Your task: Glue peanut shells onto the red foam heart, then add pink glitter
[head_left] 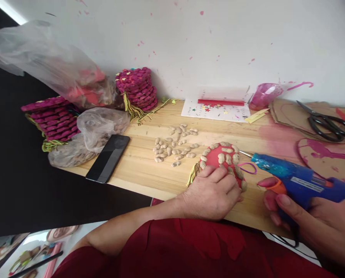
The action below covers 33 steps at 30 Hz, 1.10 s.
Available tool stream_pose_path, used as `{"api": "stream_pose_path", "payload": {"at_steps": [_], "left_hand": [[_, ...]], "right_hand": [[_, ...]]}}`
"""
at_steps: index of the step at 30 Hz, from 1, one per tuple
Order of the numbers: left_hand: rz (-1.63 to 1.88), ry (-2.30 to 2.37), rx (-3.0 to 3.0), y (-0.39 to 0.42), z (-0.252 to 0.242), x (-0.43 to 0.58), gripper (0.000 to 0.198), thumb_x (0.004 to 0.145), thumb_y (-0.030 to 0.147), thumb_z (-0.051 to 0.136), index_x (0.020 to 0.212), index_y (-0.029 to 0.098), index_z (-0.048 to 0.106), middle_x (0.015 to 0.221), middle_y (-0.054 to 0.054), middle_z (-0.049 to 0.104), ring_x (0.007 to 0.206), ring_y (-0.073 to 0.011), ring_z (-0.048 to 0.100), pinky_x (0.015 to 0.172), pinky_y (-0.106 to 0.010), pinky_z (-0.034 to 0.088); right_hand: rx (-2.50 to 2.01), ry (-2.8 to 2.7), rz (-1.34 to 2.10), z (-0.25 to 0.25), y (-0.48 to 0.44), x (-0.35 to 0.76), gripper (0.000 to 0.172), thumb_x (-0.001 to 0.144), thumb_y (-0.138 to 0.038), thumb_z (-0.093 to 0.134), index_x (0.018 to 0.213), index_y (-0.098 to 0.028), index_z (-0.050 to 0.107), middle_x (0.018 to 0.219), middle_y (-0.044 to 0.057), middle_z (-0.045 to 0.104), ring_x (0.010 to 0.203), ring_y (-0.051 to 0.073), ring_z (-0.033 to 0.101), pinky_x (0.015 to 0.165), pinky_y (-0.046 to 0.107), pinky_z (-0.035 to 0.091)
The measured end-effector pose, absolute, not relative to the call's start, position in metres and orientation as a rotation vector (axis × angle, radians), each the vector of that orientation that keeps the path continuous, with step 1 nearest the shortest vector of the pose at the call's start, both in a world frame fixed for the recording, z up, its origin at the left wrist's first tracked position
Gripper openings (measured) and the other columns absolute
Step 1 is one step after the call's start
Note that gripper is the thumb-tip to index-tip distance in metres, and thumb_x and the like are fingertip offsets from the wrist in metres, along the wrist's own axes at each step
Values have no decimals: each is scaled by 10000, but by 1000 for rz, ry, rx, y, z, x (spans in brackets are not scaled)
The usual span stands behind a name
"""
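Observation:
A red disc (213, 157) lies on the wooden table, with peanuts along its rim and more peanuts (228, 158) set inside. My left hand (213, 189) rests over its near part. The fingers curl downward and their tips are hidden, so what they hold cannot be made out. In my right hand (298, 216) is a blue glue gun (294, 177) with an orange trigger, its fingers wrapped round the handle. The metal nozzle points left, close to the disc's right side. A pink loop (248, 168) and a yellow tassel (193, 175) stick out from the disc.
Loose peanuts (169, 150) lie left of the disc. Farther left are a phone (108, 158), plastic bags (102, 123) and purple woven baskets (136, 88). Behind stand a paper with stars (195, 112) and a pink cup (262, 96). Scissors (328, 123) rest on cardboard (288, 116) at right.

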<state>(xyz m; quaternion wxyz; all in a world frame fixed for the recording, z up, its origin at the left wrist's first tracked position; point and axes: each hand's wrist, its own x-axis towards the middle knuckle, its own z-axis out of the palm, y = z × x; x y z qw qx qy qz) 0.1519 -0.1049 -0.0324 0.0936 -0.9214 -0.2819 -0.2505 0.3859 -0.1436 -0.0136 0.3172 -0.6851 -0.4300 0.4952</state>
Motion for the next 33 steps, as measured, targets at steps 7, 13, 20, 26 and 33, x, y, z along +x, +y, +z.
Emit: {"api": "stream_pose_path", "payload": {"at_steps": [7,13,20,26,33], "left_hand": [[-763,-877,-2774,-105,-34,151,244,1015,354,542,1009,159,688,887,-50,650,997,-252,590,838,-408,386],[-735,-878,-2790,-106,-30,151,258,1009,340,542,1080,140,688,909,-66,668,964,-255,591,839,-404,402],[-692,-875,-2774,-109,-28,153,213,1007,322,552,1031,152,677,893,-61,662,930,-246,598,833,-396,400],[-662,-869,-2760,-109,-27,154,221,1010,324,543,1009,147,676,894,-65,662,904,-246,609,807,-395,405],[-686,-889,-2810,-108,-28,154,225,1006,345,555,999,152,670,882,-61,659,916,-247,602,828,-395,421]], "right_hand": [[-1574,-1170,1410,-5,-139,378,488,767,-654,746,689,-180,662,509,13,593,433,98,448,399,204,334],[-1404,-1225,1455,-11,-134,383,400,831,-581,731,798,-190,650,524,-19,607,415,82,458,402,194,328],[-1404,-1280,1448,-8,-134,381,397,869,-581,685,864,-185,655,531,-28,603,417,79,449,407,203,311],[-1412,-1288,1452,-8,-133,382,395,878,-574,680,797,-190,634,532,-27,604,415,74,445,400,203,297],[-1404,-1295,1463,-9,-133,381,404,878,-557,688,728,-189,617,520,-22,604,409,74,446,398,205,301]]}}
